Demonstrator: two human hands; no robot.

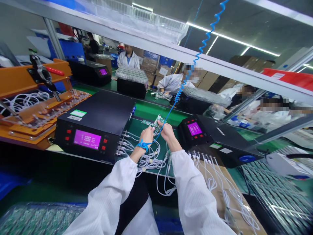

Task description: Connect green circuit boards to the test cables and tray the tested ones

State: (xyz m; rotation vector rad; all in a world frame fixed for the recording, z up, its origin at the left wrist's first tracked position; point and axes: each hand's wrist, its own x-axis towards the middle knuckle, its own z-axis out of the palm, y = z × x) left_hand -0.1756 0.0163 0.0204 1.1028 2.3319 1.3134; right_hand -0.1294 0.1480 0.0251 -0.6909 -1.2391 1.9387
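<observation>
Over the green bench mat, my right hand [166, 131] is closed on a small green circuit board [159, 120], thumb on top. My left hand [146, 135], with a blue wrist strap [143, 145] tied to a coiled blue cord [181, 88], is closed at the board's near left side. Its fingertips seem to pinch a white cable end, but what exactly is too small to make out. Another strip of green board [146, 122] shows just left of the fingers. White cables [151, 160] lie in loops under both wrists.
Black test boxes with purple screens stand left [95, 120] and right [195, 130], cables plugged into their fronts. An orange clamp fixture [46, 111] is far left. Trays of boards lie lower left [41, 218] and right [276, 189]. Co-workers in white coats sit across the bench.
</observation>
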